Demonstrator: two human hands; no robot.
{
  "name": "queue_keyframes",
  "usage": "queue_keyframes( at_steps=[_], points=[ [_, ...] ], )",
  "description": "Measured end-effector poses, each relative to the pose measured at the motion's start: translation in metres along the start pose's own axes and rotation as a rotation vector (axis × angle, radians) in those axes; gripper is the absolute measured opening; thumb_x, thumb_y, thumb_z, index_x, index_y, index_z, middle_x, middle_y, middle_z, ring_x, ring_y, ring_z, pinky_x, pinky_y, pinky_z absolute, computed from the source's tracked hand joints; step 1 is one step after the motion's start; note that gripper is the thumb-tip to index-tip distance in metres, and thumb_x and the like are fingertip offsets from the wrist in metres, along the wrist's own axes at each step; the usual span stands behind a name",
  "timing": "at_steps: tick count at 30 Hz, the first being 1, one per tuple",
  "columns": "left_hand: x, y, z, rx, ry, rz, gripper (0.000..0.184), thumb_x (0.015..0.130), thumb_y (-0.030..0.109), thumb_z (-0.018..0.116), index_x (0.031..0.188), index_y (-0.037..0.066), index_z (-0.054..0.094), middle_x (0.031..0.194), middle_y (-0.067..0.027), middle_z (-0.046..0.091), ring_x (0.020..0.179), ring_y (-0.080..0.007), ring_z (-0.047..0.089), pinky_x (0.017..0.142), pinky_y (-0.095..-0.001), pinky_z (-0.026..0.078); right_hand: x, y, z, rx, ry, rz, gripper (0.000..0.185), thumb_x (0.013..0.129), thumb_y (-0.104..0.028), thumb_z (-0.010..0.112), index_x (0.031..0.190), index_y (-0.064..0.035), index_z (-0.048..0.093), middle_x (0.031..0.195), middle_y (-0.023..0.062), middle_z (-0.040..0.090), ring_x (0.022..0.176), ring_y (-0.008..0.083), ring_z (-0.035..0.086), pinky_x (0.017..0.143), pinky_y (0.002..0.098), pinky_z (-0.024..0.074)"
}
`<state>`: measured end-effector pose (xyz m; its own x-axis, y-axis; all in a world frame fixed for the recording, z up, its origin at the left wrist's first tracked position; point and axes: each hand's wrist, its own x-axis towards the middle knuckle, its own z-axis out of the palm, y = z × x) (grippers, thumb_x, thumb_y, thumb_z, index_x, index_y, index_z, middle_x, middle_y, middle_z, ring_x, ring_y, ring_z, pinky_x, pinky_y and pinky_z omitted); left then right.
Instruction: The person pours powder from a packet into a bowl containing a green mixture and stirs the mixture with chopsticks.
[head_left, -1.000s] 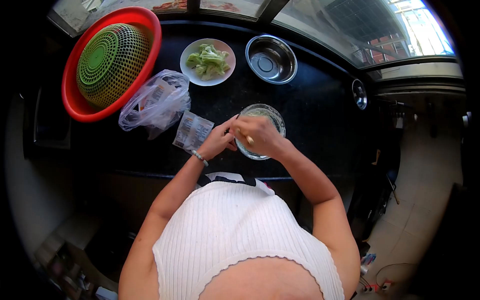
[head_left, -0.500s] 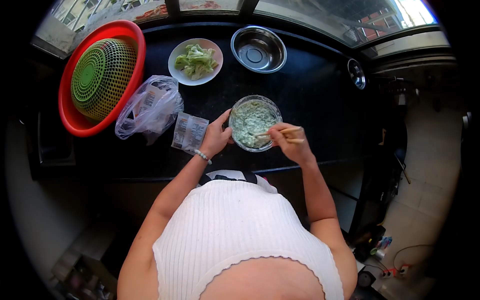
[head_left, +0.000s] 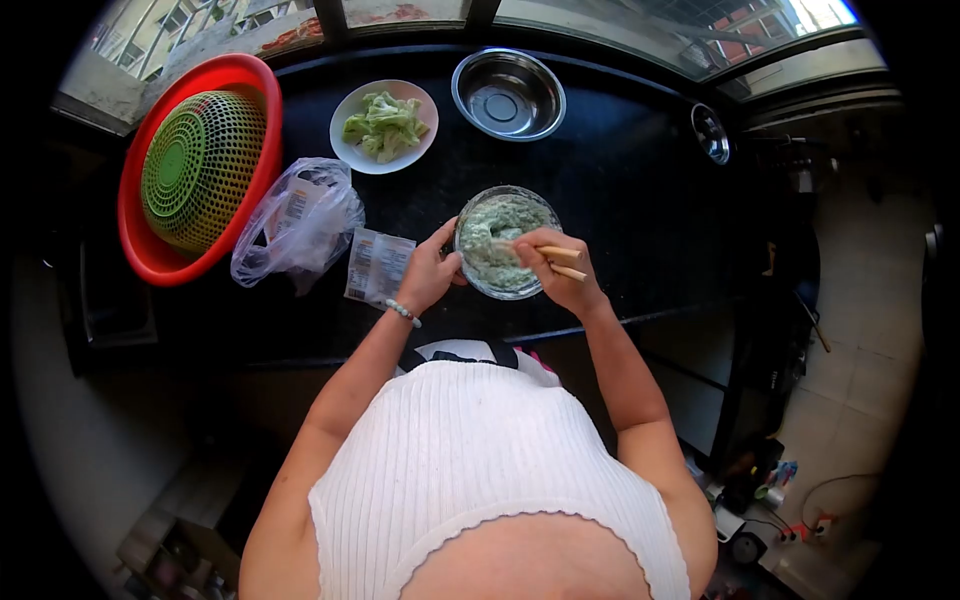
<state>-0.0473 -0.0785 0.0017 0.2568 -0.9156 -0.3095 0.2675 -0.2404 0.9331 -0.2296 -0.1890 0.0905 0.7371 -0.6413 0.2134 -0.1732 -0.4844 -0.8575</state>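
Note:
A clear bowl (head_left: 509, 188) on the dark counter holds a thick pale green, batter-like mixture (head_left: 492, 216). My left hand (head_left: 430, 274) is closed against the bowl's left side, thumb near the rim. In my right hand (head_left: 572, 287) is a pair of wooden chopsticks (head_left: 565, 253). Their tips reach into the mixture and are blurred by motion. Left of the bowl, beside my left wrist, lies a printed packet (head_left: 379, 266).
A clear plastic bag (head_left: 318, 231) with a packet inside lies further left, by a red basin (head_left: 272, 110) holding a green strainer (head_left: 200, 165). Behind the bowl stand a white plate (head_left: 345, 151) of pale green vegetable pieces (head_left: 386, 125) and a steel bowl (head_left: 509, 100).
My right hand and the chopsticks have moved left and slightly up across the bowl. A hollow now shows in the mixture. My left hand stays at the bowl's side; the whole view has shifted slightly.

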Motion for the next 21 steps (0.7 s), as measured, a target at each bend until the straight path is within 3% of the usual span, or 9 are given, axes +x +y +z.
queue_keyframes(
  at_steps=[2,4,6,8,10,11,14,17,21],
  points=[
    [-0.002,0.002,-0.001,0.003,0.005,-0.008,0.059,0.085,-0.003,0.050,0.143,0.002,0.041,0.117,-0.0133,0.063,0.073,-0.0133,0.066,0.060,-0.0265,0.059,-0.008,-0.004,-0.022,0.206,-0.112,0.405,0.011,0.091,-0.008,0.063,0.087,0.0016,0.068,0.074,0.0053,0.067,0.057,0.0104,0.061,0.053,0.0235,0.0491],
    [-0.001,0.000,-0.001,-0.026,-0.009,-0.022,0.059,0.085,-0.004,0.050,0.143,0.003,0.041,0.118,-0.0132,0.062,0.075,-0.0131,0.066,0.060,-0.0264,0.059,0.000,0.005,-0.036,0.043,0.111,0.390,0.014,0.093,-0.007,0.061,0.085,0.0020,0.067,0.071,0.0039,0.065,0.055,0.0088,0.059,0.051,0.0226,0.0474],
    [0.000,-0.002,0.001,-0.028,-0.019,-0.015,0.059,0.085,-0.003,0.050,0.143,0.003,0.040,0.119,-0.0129,0.062,0.075,-0.0133,0.066,0.061,-0.0265,0.059,0.007,0.011,-0.019,-0.049,0.190,0.173,0.013,0.093,-0.008,0.062,0.086,0.0021,0.067,0.071,0.0051,0.065,0.057,0.0099,0.059,0.052,0.0237,0.0471],
    [0.000,-0.004,-0.005,-0.007,-0.027,-0.009,0.059,0.086,-0.003,0.050,0.144,0.003,0.039,0.121,-0.0129,0.061,0.076,-0.0138,0.066,0.062,-0.0266,0.059,0.003,-0.002,0.002,-0.023,0.063,-0.065,0.011,0.092,-0.008,0.064,0.089,0.0024,0.067,0.076,0.0062,0.067,0.062,0.0103,0.062,0.055,0.0238,0.0490],
    [-0.003,-0.002,-0.005,0.018,-0.036,-0.013,0.059,0.087,-0.003,0.049,0.144,0.003,0.038,0.123,-0.0131,0.060,0.078,-0.0145,0.067,0.062,-0.0266,0.059,-0.011,0.004,-0.008,0.314,-0.023,0.317,0.013,0.093,-0.009,0.063,0.090,0.0027,0.067,0.078,0.0067,0.068,0.065,0.0098,0.065,0.057,0.0217,0.0529],
    [-0.007,0.002,-0.005,-0.032,-0.050,-0.014,0.058,0.088,-0.004,0.046,0.145,0.003,0.038,0.126,-0.0151,0.058,0.081,-0.0157,0.068,0.062,-0.0265,0.058,-0.013,0.010,-0.020,0.357,0.024,0.388,0.015,0.095,-0.010,0.060,0.090,0.0030,0.067,0.078,0.0070,0.068,0.067,0.0096,0.066,0.058,0.0213,0.0566],
    [-0.018,0.013,-0.028,-0.044,0.034,-0.051,0.056,0.088,-0.005,0.044,0.143,0.002,0.040,0.126,-0.0169,0.058,0.081,-0.0161,0.068,0.063,-0.0267,0.058,-0.018,0.008,-0.049,0.327,0.163,0.364,0.019,0.098,-0.013,0.056,0.091,0.0020,0.067,0.077,0.0078,0.067,0.064,0.0107,0.066,0.056,0.0206,0.0568],
    [-0.037,0.025,-0.078,0.229,0.279,0.021,0.037,0.087,-0.003,0.047,0.121,-0.001,0.061,0.111,-0.0116,0.067,0.075,-0.0126,0.067,0.058,-0.0227,0.052,-0.025,0.000,-0.052,0.318,0.228,0.396,0.022,0.099,-0.016,0.054,0.093,0.0013,0.066,0.078,0.0083,0.067,0.064,0.0114,0.066,0.056,0.0209,0.0564],
    [-0.069,0.016,-0.130,0.683,0.403,-0.087,0.032,0.085,0.008,0.058,0.115,0.001,0.064,0.105,-0.0156,0.070,0.082,-0.0226,0.070,0.075,-0.0317,0.054,-0.036,0.003,-0.045,0.373,0.255,0.445,0.021,0.099,-0.016,0.054,0.094,0.0007,0.066,0.080,0.0086,0.067,0.066,0.0117,0.066,0.059,0.0215,0.0564]
  ],
)
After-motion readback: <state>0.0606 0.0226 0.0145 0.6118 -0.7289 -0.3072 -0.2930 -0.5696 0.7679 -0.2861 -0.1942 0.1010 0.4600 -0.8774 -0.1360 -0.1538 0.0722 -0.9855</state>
